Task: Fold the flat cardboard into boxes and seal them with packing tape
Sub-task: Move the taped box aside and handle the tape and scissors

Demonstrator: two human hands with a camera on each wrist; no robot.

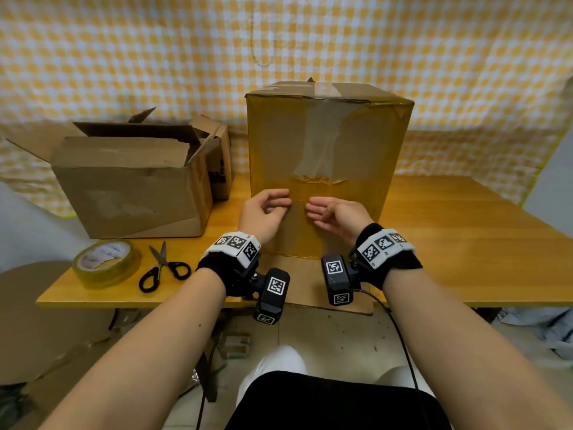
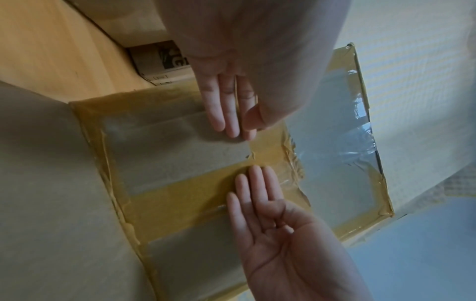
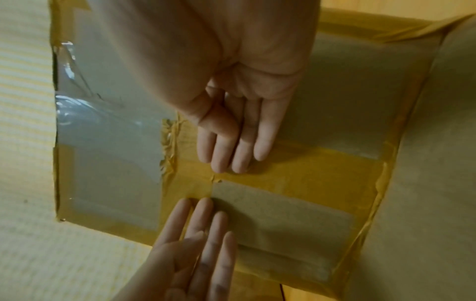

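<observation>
A tall cardboard box (image 1: 366, 141) stands on the wooden table (image 1: 465, 243), its seams covered with yellowish and clear packing tape. Both hands lie against its near face. My left hand (image 1: 269, 207) presses straight fingers (image 2: 224, 114) on the bare cardboard beside a yellowish tape strip (image 2: 190, 193). My right hand (image 1: 331, 212) lays straight fingers (image 3: 231, 150) flat on that same tape strip (image 3: 309, 169). The fingertips of the two hands are a short gap apart. Neither hand holds anything.
A roll of packing tape (image 1: 105, 262) and black-handled scissors (image 1: 164, 268) lie near the table's front left edge. An open, worn cardboard box (image 1: 133, 187) sits at the left. A flat cardboard sheet (image 1: 310, 290) lies under the tall box and overhangs the front edge.
</observation>
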